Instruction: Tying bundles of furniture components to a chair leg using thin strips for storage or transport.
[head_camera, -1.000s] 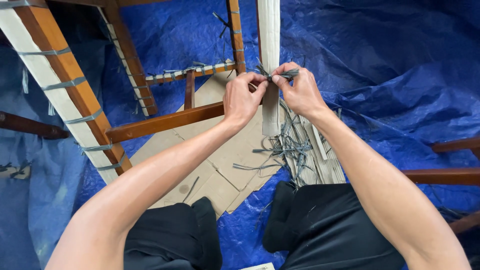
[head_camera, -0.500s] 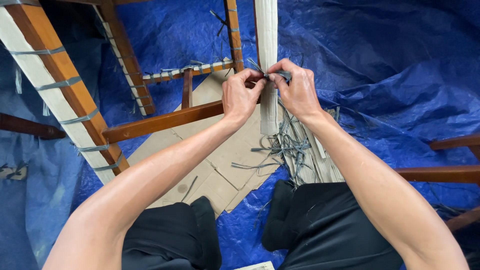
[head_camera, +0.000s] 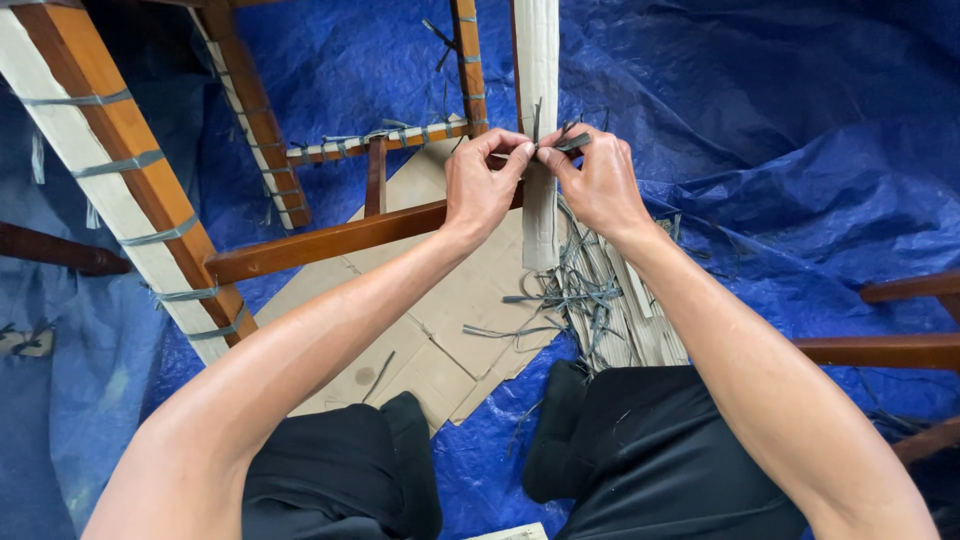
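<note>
We pinch a thin grey strap (head_camera: 560, 146) between both hands, left hand (head_camera: 480, 185) and right hand (head_camera: 595, 180), at the wrapped leg (head_camera: 537, 60) far of centre; it looks light, limp and slick, best gripped near its ends.

A crumpled blue tarp (head_camera: 760, 150) covers the floor, with flattened cardboard (head_camera: 450, 320) spread on it, and a heap of cut grey straps (head_camera: 590, 300) beside wooden frames (head_camera: 330, 240).

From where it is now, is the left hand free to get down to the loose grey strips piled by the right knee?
Probably yes: the loose grey strips lie uncovered just below the left hand, though its fingers are pinching a strip.
</note>
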